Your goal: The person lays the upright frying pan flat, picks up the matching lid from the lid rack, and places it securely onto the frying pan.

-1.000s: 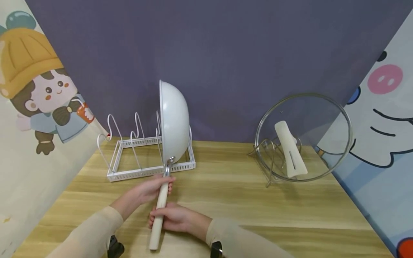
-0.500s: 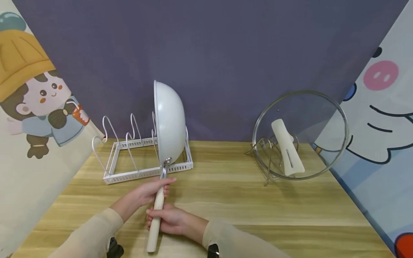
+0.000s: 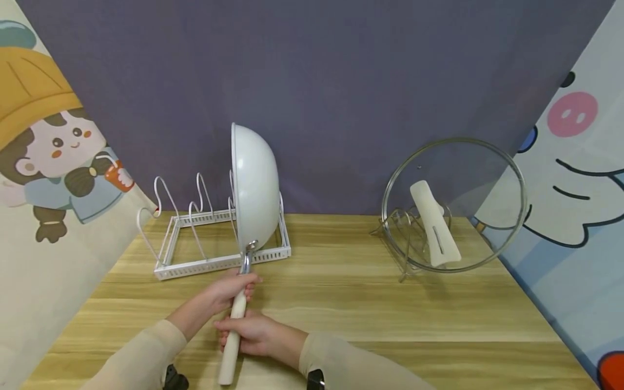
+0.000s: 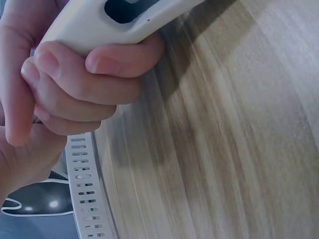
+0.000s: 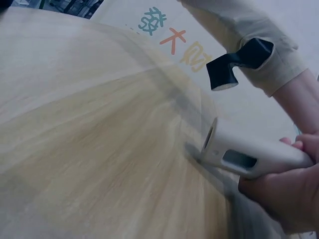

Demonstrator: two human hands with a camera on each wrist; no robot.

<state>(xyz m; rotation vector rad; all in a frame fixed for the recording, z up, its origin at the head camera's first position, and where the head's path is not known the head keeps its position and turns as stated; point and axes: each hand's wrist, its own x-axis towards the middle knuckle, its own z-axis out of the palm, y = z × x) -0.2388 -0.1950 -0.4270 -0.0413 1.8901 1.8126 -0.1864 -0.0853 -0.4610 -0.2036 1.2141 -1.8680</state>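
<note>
A deep white wok [image 3: 255,189] stands on edge in the right part of a white wire rack [image 3: 221,262], its rounded outside turned to the right. Its cream handle [image 3: 229,357] slopes down toward the person. My left hand [image 3: 228,290] grips that handle just below the metal neck [image 3: 246,261]. Lower down, my right hand [image 3: 253,333] holds it with the fingers wrapped underneath. A slot through the handle's end [image 5: 239,157] shows in the right wrist view. In the left wrist view, curled fingers [image 4: 94,84] surround the handle.
At the right, a large glass lid [image 3: 521,206] with a cream knob [image 3: 435,225] leans in a small wire stand [image 3: 408,254]. A dark purple backing [image 3: 331,97] rises behind the wooden table [image 3: 390,319]. Printed panels flank both sides.
The camera view has shifted slightly, moving the scene a little leftward in the picture. Both hands keep hold of the handle, and the wok stays upright in the rack.
</note>
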